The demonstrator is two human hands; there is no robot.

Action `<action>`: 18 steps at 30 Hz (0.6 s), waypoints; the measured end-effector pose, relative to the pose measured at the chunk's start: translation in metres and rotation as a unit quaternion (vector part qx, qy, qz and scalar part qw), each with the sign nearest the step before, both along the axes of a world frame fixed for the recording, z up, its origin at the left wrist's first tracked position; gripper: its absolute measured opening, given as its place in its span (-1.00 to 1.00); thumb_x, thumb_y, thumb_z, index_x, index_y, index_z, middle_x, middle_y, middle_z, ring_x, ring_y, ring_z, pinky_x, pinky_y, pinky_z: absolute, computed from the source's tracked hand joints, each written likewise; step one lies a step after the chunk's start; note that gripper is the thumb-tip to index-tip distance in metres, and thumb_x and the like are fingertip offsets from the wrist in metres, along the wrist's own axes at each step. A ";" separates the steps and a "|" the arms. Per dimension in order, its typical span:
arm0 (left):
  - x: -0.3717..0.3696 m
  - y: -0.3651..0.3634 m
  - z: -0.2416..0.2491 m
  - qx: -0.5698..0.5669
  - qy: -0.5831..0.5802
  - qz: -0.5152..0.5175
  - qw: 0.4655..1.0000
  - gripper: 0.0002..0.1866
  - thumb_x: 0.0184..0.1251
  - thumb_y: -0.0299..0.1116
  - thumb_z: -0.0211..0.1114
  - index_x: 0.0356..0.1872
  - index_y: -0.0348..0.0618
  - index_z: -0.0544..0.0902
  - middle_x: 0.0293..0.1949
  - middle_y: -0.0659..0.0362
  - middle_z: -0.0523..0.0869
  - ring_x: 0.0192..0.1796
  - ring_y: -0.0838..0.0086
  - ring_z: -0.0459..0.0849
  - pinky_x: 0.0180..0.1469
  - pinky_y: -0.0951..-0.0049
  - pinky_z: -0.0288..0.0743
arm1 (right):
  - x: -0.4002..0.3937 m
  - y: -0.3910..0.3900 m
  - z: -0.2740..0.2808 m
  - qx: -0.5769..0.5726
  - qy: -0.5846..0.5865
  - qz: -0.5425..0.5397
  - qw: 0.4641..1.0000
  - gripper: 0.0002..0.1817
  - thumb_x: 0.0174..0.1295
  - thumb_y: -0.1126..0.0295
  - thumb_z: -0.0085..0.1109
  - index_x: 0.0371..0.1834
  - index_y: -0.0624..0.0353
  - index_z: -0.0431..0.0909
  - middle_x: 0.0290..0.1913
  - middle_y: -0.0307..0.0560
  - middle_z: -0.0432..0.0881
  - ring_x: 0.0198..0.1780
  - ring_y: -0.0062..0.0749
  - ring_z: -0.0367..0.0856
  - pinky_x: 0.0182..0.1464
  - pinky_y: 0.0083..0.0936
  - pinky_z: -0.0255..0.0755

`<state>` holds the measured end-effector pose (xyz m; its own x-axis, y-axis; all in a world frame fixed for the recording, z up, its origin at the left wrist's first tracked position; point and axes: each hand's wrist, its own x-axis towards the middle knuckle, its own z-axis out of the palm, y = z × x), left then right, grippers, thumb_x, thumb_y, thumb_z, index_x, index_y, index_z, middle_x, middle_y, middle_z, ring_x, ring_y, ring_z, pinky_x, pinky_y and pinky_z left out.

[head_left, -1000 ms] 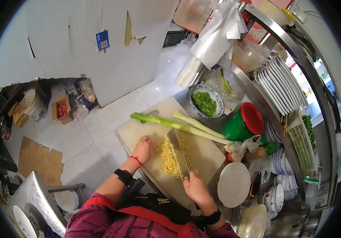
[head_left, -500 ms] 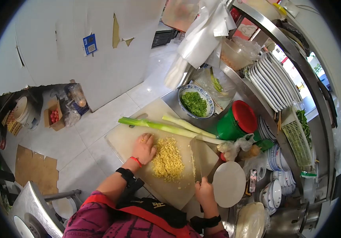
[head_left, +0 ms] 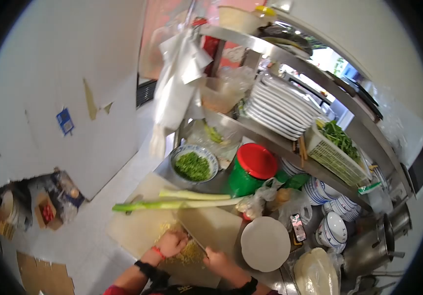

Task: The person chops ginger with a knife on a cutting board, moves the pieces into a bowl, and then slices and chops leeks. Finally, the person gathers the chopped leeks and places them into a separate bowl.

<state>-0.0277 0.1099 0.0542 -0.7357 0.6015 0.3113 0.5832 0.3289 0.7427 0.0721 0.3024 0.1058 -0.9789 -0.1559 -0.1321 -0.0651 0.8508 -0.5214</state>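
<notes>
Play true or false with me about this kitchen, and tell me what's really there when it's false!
1. The right hand is holding a knife. True.
2. The green bucket has a blue lid. False: the bucket's lid is red.
3. Chopped greens are in a bowl. True.
4. The long green-and-white stalk stands upright. False: the stalk lies across the cutting board.
5. The phone has its screen lit. True.

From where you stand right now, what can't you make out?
Head view: some chopped yellow bits, hidden by the left hand.
Head view: contents of the green tub, under its red lid.
Head view: print on the blue sign, blurred.
Head view: details on the phone, too small.
</notes>
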 end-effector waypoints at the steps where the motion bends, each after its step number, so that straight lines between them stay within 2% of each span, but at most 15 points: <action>1: 0.006 -0.002 0.008 -0.001 0.011 -0.011 1.000 -0.85 0.12 -0.37 0.11 -0.53 -0.19 0.56 -0.46 0.04 0.60 -0.28 0.13 0.57 -0.05 0.14 0.35 | 0.004 0.001 0.003 -0.021 0.017 0.019 0.999 -0.79 0.16 0.32 0.00 -0.31 0.25 0.33 -0.50 0.30 0.52 -0.41 0.24 0.53 -0.33 -0.01 0.43; 3: 0.014 -0.006 0.014 0.020 0.076 -0.001 0.997 -0.88 0.14 -0.38 0.12 -0.50 -0.15 0.57 -0.45 0.11 0.60 -0.30 0.20 0.57 -0.01 0.12 0.31 | 0.013 0.004 0.013 -0.036 0.031 -0.002 0.999 -0.79 0.16 0.31 0.01 -0.34 0.25 0.33 -0.51 0.29 0.52 -0.43 0.23 0.53 -0.35 -0.02 0.43; 7: 0.018 -0.006 0.019 -0.042 0.049 0.003 0.998 -0.90 0.15 -0.38 0.13 -0.46 -0.13 0.58 -0.42 0.12 0.59 -0.31 0.22 0.57 0.04 0.11 0.27 | 0.024 0.016 0.009 -0.080 0.081 -0.049 0.992 -0.76 0.15 0.29 0.06 -0.38 0.26 0.34 -0.53 0.28 0.51 -0.45 0.22 0.52 -0.39 -0.05 0.42; 9: 0.021 -0.002 0.023 -0.044 0.068 0.086 0.993 -0.89 0.16 -0.36 0.13 -0.41 -0.14 0.57 -0.39 0.10 0.59 -0.33 0.18 0.56 0.02 0.16 0.31 | 0.030 0.022 0.010 -0.060 0.067 -0.066 0.994 -0.78 0.16 0.30 0.04 -0.36 0.26 0.36 -0.53 0.27 0.51 -0.46 0.20 0.53 -0.40 -0.05 0.41; 10: 0.022 0.001 0.026 -0.043 0.076 0.082 0.993 -0.89 0.16 -0.36 0.13 -0.41 -0.14 0.57 -0.39 0.10 0.59 -0.33 0.18 0.56 0.02 0.16 0.31 | 0.031 0.025 0.014 -0.041 0.045 -0.081 0.995 -0.79 0.18 0.30 0.01 -0.34 0.26 0.38 -0.53 0.27 0.52 -0.46 0.18 0.53 -0.41 -0.06 0.41; 11: 0.025 0.005 0.030 0.023 0.042 0.088 0.995 -0.89 0.17 -0.36 0.13 -0.40 -0.15 0.56 -0.37 0.07 0.59 -0.27 0.17 0.55 0.02 0.16 0.30 | 0.033 0.027 0.019 -0.041 0.053 -0.087 0.994 -0.79 0.18 0.30 0.01 -0.34 0.26 0.38 -0.53 0.27 0.52 -0.46 0.18 0.53 -0.41 -0.06 0.41; 12: 0.028 0.007 0.035 0.088 0.007 0.093 0.992 -0.89 0.17 -0.36 0.13 -0.38 -0.16 0.55 -0.34 0.04 0.59 -0.21 0.16 0.54 0.02 0.16 0.30 | 0.036 0.024 0.040 -0.057 -0.017 -0.123 0.991 -0.72 0.20 0.27 -0.05 -0.21 0.29 0.39 -0.40 0.36 0.51 -0.32 0.23 0.51 -0.28 -0.03 0.39; 13: 0.032 0.007 0.043 0.088 0.013 0.086 0.992 -0.89 0.17 -0.36 0.13 -0.38 -0.16 0.55 -0.34 0.04 0.59 -0.21 0.16 0.54 0.02 0.16 0.30 | 0.039 0.022 0.053 -0.073 -0.087 -0.159 0.981 -0.63 0.22 0.23 -0.12 -0.09 0.33 0.41 -0.27 0.45 0.51 -0.17 0.28 0.49 -0.16 0.00 0.36; 16: 0.035 0.005 0.049 0.110 0.046 0.053 0.991 -0.89 0.10 -0.42 0.13 -0.34 -0.14 0.55 -0.33 0.05 0.58 -0.18 0.16 0.52 -0.05 0.22 0.32 | 0.048 0.024 0.061 -0.063 -0.053 -0.167 0.982 -0.65 0.22 0.25 -0.12 -0.11 0.34 0.41 -0.27 0.43 0.51 -0.16 0.28 0.49 -0.16 0.01 0.36; 18: 0.030 -0.008 0.032 0.046 0.156 0.044 0.986 -0.83 0.00 -0.43 0.16 -0.32 -0.10 0.58 -0.28 0.11 0.59 -0.12 0.19 0.51 -0.02 0.13 0.26 | 0.048 0.027 0.052 -0.090 -0.031 -0.160 0.983 -0.66 0.21 0.26 -0.12 -0.13 0.35 0.41 -0.27 0.43 0.51 -0.17 0.29 0.49 -0.17 0.01 0.36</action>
<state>0.0024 0.1022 0.0862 -0.6436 0.4977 0.5815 0.7604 0.3289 0.5600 0.1206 0.3293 0.1580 -0.9726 0.1313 -0.1920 0.2270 0.7161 -0.6601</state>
